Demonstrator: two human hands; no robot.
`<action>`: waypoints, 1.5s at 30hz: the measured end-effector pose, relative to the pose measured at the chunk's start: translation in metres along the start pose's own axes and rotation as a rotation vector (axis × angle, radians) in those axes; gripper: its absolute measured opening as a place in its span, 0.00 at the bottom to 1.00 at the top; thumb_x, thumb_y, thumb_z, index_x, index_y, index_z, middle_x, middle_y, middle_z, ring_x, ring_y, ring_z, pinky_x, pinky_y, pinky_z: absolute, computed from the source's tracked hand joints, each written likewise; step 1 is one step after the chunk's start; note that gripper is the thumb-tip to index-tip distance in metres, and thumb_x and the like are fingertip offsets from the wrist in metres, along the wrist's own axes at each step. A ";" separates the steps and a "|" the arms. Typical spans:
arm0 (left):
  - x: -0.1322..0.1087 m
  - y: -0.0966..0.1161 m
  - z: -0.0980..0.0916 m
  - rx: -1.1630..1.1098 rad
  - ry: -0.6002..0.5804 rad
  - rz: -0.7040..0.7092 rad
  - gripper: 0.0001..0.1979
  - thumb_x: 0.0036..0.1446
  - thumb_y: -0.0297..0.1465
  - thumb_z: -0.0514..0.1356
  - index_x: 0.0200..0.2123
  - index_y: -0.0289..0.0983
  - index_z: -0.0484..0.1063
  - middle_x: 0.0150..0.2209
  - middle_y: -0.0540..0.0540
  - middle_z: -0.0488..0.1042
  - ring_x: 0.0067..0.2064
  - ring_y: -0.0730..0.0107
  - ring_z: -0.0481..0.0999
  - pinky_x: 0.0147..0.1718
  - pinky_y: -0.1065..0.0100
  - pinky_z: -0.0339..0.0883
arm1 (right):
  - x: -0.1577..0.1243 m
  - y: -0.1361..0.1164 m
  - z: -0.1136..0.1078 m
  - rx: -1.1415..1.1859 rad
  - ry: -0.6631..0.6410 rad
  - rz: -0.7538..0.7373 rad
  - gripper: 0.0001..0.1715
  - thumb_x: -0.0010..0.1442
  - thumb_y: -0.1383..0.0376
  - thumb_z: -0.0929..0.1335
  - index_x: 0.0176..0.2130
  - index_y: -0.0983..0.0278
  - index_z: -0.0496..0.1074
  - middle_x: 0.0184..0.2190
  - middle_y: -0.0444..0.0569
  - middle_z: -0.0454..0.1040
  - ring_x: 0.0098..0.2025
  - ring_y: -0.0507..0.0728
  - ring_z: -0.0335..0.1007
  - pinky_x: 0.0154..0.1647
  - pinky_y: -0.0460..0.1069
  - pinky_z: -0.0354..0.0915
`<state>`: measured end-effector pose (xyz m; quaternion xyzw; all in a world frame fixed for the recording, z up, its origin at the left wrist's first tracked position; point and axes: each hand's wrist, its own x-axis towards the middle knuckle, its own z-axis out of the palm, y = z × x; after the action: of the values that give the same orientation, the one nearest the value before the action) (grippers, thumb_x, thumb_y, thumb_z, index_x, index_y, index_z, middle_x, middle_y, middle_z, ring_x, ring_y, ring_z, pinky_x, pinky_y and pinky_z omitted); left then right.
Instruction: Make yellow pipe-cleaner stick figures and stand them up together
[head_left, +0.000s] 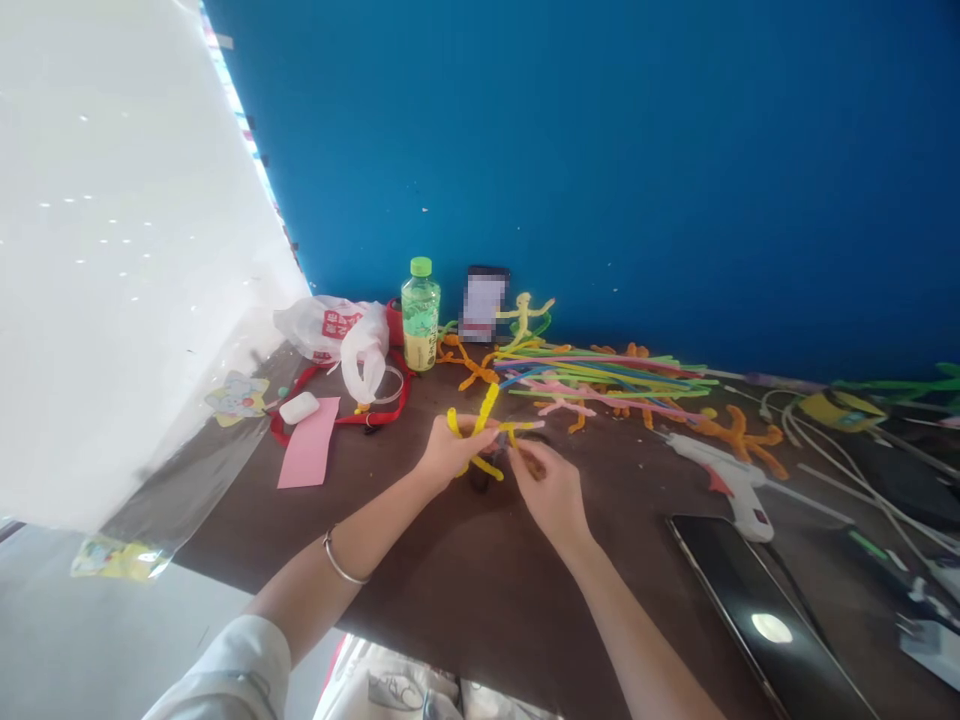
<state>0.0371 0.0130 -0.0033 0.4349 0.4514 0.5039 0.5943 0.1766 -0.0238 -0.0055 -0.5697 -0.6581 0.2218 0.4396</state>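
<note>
Yellow piece [488, 405] is up in both hands, just above the middle of the surface [465, 575]. Left hand [444, 450] closed round its middle; right hand [551, 490] nearly closed, thumb and fingertips pinched on a strand at its right side. Dark shape by the right fingers: too blurred to call.

Progress: partly made, I'd say. Several fuzzy arms already stick out in different directions; ends look loose, so some shaping probably remains. Can't tell how much, fingers hide the joint.

Count: 1 yellow piece in hand; 1 pale yellow figure [523, 313] beside the upright phone; 1 pink figure [559, 396]; orange figures [741, 440], at least 3, some partly under the stems [607, 368]. Stems overlap too much to count. Also 2 phones (upright one [486, 300], flat one [765, 610]), 1 glue gun [720, 475], 1 bottle [421, 318], 1 bag [334, 325], 1 pink card [309, 450], 1 white case [299, 407].
</note>
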 end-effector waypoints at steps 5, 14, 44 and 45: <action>-0.004 0.001 0.002 0.103 -0.008 0.063 0.14 0.41 0.37 0.63 0.27 0.30 0.75 0.21 0.47 0.73 0.23 0.71 0.73 0.25 0.70 0.70 | -0.002 -0.001 -0.008 -0.514 0.106 -0.348 0.13 0.58 0.65 0.60 0.35 0.63 0.72 0.35 0.50 0.73 0.30 0.53 0.70 0.29 0.45 0.62; 0.000 0.003 -0.008 0.259 -0.151 0.116 0.14 0.42 0.37 0.62 0.28 0.31 0.76 0.16 0.49 0.70 0.20 0.74 0.70 0.22 0.72 0.68 | 0.002 0.002 -0.018 -0.447 0.116 -0.412 0.13 0.60 0.66 0.58 0.37 0.62 0.70 0.38 0.50 0.74 0.42 0.55 0.70 0.39 0.47 0.63; -0.008 -0.001 0.003 0.092 -0.053 0.074 0.15 0.41 0.37 0.64 0.28 0.30 0.75 0.20 0.46 0.72 0.22 0.72 0.72 0.24 0.70 0.69 | -0.004 -0.003 -0.004 -0.356 0.043 -0.190 0.13 0.58 0.64 0.60 0.33 0.64 0.72 0.28 0.49 0.74 0.29 0.56 0.70 0.30 0.47 0.62; -0.009 0.000 0.003 0.114 -0.053 0.091 0.15 0.41 0.37 0.63 0.28 0.30 0.75 0.19 0.46 0.72 0.22 0.71 0.72 0.24 0.70 0.69 | -0.004 -0.003 -0.006 -0.451 0.066 -0.242 0.13 0.58 0.65 0.60 0.33 0.64 0.72 0.28 0.49 0.73 0.29 0.55 0.70 0.28 0.46 0.61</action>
<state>0.0397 0.0043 -0.0018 0.5013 0.4433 0.4923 0.5567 0.1796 -0.0292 -0.0016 -0.5773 -0.7396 -0.0034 0.3460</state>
